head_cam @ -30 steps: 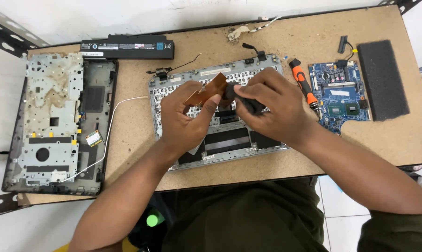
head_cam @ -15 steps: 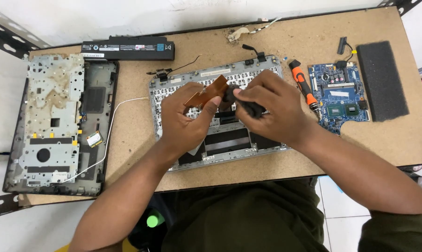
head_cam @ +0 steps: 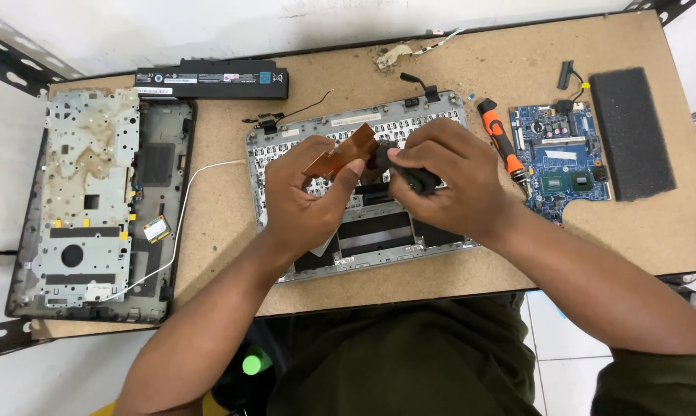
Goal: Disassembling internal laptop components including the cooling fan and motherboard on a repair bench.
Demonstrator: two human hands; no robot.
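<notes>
Left hand [head_cam: 309, 196] pinching copper heat pipe [head_cam: 340, 152], right hand [head_cam: 448, 181] closed round black fan [head_cam: 417, 179], both held just above keyboard frame [head_cam: 363, 231]. Best kept level, grip at edges, no bending the thin copper.
</notes>
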